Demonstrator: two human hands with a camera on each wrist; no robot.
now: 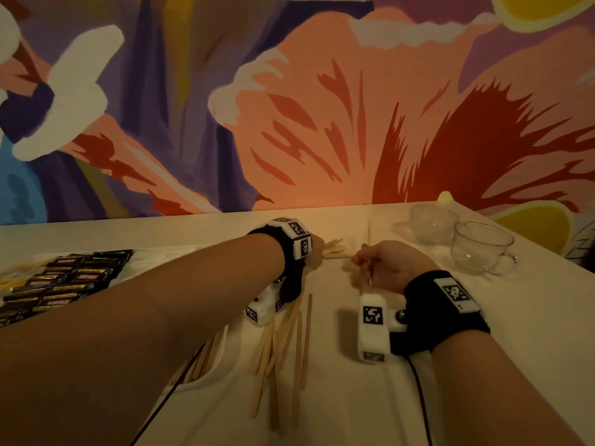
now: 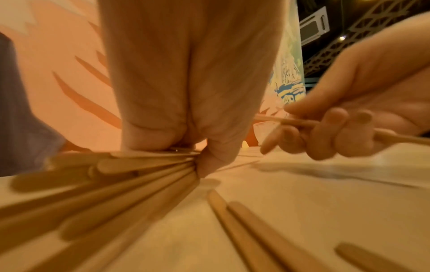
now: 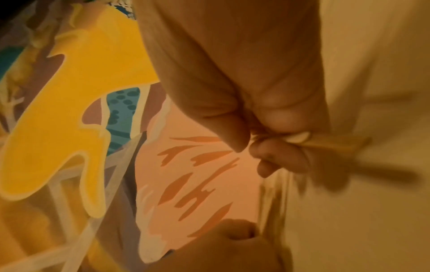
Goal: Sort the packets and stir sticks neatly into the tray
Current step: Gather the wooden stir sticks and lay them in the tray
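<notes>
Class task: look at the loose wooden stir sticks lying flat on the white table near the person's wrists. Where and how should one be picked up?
Pinch one of the loose wooden stir sticks near an end, from above. They lie thin and flat on the white table, so tipping up one end probably lets fingertips get under; an outer stick of the pile is easiest.

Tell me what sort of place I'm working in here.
Probably a café or a staged coffee station: a white table against a painted floral mural, with two glass cups, dark packets and wooden stir sticks spread across it.
</notes>
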